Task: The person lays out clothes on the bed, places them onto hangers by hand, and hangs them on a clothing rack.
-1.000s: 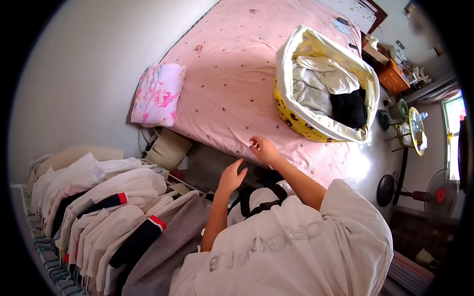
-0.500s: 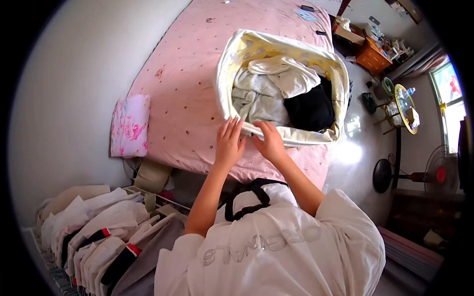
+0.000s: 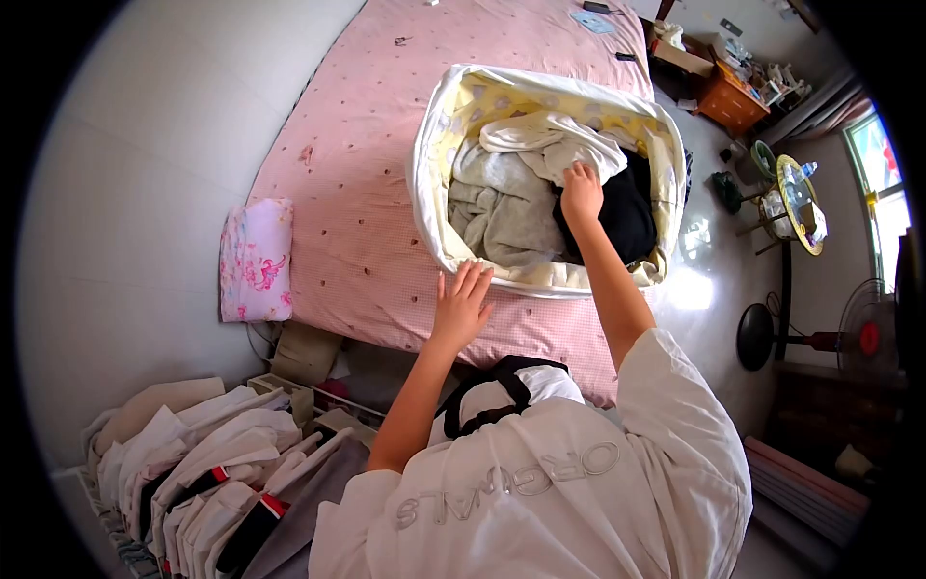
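A yellow and white fabric basket [image 3: 428, 164] stands on the pink bed [image 3: 357, 193]. Inside it lie a grey fleece garment [image 3: 506, 212], a white garment [image 3: 540, 132] on top and a black garment [image 3: 627, 214] at the right. My right hand [image 3: 582, 193] reaches into the basket, its fingers closed on the lower edge of the white garment, beside the black one. At the basket's near rim, my left hand [image 3: 463, 304] rests with its fingers spread, the fingertips touching the rim.
A floral pillow [image 3: 258, 261] lies at the bed's left corner. Clothes on a rack [image 3: 203, 454] fill the lower left. To the right stand a fan [image 3: 868, 338], a small round table [image 3: 796, 198] and an orange-brown cabinet [image 3: 731, 101].
Both hands first came up to the basket's near rim. My right hand then moved into the basket and took hold of the white garment; my left stayed at the rim, fingers spreading.
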### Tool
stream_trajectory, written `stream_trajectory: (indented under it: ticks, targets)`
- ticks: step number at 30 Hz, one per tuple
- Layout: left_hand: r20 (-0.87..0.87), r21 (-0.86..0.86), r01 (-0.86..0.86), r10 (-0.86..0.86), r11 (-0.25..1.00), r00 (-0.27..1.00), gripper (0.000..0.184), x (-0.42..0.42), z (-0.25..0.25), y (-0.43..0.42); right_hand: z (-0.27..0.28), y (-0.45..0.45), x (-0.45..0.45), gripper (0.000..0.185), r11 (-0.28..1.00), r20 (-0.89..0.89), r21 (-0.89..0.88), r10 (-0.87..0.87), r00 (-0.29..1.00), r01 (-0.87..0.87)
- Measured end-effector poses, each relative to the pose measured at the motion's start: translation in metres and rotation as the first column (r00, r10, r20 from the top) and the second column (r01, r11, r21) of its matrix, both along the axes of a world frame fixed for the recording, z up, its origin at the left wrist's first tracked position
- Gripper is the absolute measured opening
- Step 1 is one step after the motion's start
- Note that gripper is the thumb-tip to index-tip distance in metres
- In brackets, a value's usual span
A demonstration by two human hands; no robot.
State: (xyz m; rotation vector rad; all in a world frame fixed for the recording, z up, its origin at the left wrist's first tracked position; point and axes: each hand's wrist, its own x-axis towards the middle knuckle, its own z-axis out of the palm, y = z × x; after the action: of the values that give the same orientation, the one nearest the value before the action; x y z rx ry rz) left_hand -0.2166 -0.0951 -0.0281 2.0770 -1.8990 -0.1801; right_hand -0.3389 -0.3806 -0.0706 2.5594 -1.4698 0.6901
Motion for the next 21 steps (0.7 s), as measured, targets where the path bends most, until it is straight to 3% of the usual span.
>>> stream_trajectory:
  ticks: [1,3,6,8,9,11,13,14,16,18,21]
  targets:
    - [-0.032,-0.001,0.000,0.000,1.000,0.999,0.058,0.001,0.001,0.005,0.009,0.000,-0.001,0.022,0.999,0.087,0.006,0.035,0.996,-0.036]
    - [-0.092,-0.006,-0.003,0.002,1.000,0.996,0.061,0.007,0.003,0.016,0.036,0.008,-0.004,0.027,0.971,0.194,0.235,-0.090,0.977,0.043]
    - [-0.325,-0.210,-0.080,0.008,0.974,0.946,0.067,0.020,0.016,0.037,0.089,0.053,0.007,0.028,0.979,0.386,0.182,0.015,0.922,-0.092]
    - [-0.344,-0.338,-0.164,0.040,0.927,0.938,0.070,0.024,0.031,0.047,0.134,0.103,0.018,0.031,0.949,0.492,0.169,0.153,0.857,-0.266]
    - [-0.354,-0.398,-0.205,0.057,0.894,0.933,0.072,0.027,0.040,0.049,0.145,0.123,0.024,0.036,0.932,0.560,-0.031,0.316,0.766,-0.362]
    - [-0.485,-0.495,-0.248,-0.028,0.833,0.874,0.080,0.033,0.062,0.053,0.175,0.166,0.032,0.039,0.866,0.544,-0.136,0.472,0.694,-0.482]
    - [-0.666,-0.549,-0.358,-0.136,0.756,0.734,0.085,0.037,0.079,0.054,0.188,0.203,0.033,0.037,0.822,0.629,-0.003,0.444,0.638,-0.569]
    - [-0.684,-0.567,-0.333,-0.207,0.753,0.699,0.098,0.044,0.080,0.054,0.188,0.218,0.034,0.035,0.823,0.654,0.006,0.426,0.625,-0.567]
    - [-0.476,-0.537,-0.223,-0.074,0.814,0.876,0.101,0.052,0.081,0.061,0.187,0.238,0.032,0.033,0.804,0.701,0.049,0.394,0.594,-0.592]
    - [-0.297,-0.506,-0.142,-0.018,0.851,0.955,0.106,0.053,0.077,0.065,0.184,0.252,0.028,0.031,0.756,0.746,0.124,0.357,0.562,-0.643]
    - [-0.498,-0.498,-0.155,-0.134,0.853,0.857,0.107,0.046,0.068,0.065,0.182,0.263,0.018,0.030,0.666,0.741,0.253,0.333,0.583,-0.702]
